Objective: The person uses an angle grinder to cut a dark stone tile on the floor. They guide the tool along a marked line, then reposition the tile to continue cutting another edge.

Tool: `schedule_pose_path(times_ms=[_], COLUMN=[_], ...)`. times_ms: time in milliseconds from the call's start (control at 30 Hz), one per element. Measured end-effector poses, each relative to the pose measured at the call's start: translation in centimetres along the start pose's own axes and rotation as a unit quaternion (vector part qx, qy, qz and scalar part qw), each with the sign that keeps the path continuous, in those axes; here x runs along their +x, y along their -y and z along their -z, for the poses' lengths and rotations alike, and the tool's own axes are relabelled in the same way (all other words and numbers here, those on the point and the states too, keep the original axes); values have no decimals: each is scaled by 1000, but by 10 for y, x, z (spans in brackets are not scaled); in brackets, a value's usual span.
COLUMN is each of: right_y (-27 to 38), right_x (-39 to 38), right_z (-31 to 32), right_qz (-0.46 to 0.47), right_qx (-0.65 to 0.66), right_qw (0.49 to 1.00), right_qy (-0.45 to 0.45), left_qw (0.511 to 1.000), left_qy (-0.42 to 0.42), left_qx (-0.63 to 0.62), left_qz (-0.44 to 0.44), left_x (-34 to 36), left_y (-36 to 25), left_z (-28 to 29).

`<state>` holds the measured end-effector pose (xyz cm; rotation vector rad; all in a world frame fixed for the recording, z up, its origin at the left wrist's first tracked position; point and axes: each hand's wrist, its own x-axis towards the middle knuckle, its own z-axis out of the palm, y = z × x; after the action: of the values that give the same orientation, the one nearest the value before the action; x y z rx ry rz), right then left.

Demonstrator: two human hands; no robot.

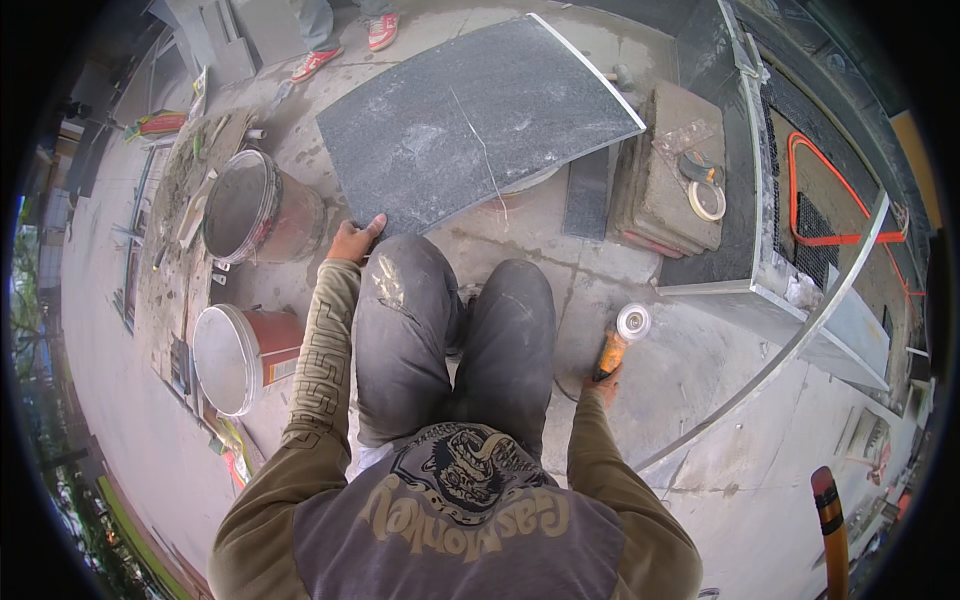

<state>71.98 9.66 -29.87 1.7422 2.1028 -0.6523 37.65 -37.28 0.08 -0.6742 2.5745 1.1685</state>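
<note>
A large dark grey stone slab lies tilted in front of my knees, with one white edge on its right side and a thin pale line across its face. At the slab's near left corner, my left hand grips the edge, the thumb on top and some fingers hidden. My right hand is wrapped round an orange angle grinder beside my right knee. The grinder's pale round disc points away from me, apart from the slab.
To the left stand an open bucket and a lidded bucket. Stacked blocks with tape rolls sit right of the slab. A long metal strip crosses the right side. Another person's red shoes show at the back.
</note>
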Motion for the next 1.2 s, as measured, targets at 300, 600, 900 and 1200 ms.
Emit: schedule_pose_path(times_ms=[300, 600, 900, 1200], right_y=[-5, 225, 384, 381], right_x=[27, -113, -254, -121], right_z=[18, 131, 60, 127], right_qz=[43, 349, 263, 371], right_qx=[-26, 379, 509, 436], right_qw=[999, 856, 679, 778], right_qy=[0, 54, 459, 259], left_qw=[944, 909, 965, 963], left_qy=[-266, -227, -61, -150], left_qx=[114, 255, 216, 183], left_qz=[-161, -238, -135, -127], left_x=[125, 292, 340, 206], left_y=[-7, -68, -81, 16], left_z=[17, 54, 57, 8])
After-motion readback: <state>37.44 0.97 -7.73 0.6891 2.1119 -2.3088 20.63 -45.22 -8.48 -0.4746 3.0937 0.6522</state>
